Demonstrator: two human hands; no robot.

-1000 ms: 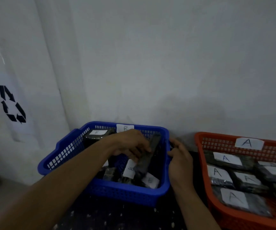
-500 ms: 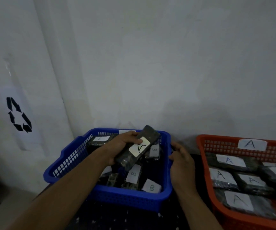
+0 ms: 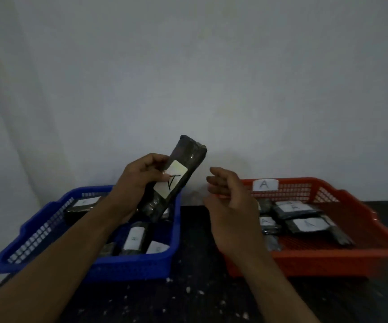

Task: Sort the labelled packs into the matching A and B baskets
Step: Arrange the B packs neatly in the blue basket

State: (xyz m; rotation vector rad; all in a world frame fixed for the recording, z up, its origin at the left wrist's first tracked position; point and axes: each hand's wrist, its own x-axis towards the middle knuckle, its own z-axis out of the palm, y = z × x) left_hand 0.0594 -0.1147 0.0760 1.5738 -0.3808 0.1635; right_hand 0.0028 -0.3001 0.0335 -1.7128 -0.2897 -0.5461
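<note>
Head camera: the left hand [image 3: 141, 180] grips a dark pack [image 3: 176, 183] by its lower half and holds it tilted above the right edge of the blue basket [image 3: 127, 262]. The pack's white label looks like an A. The right hand [image 3: 230, 206] hangs loosely curled and empty by the left edge of the red basket [image 3: 316, 262]. The shiny wrap could slip from the one-handed hold, so the pack might drop into the wrong basket or onto the table [image 3: 188, 299] between them.

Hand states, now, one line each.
Left hand: grips the A-labelled pack above the blue basket.
Right hand: open, fingers loosely curled, holding nothing.
</note>
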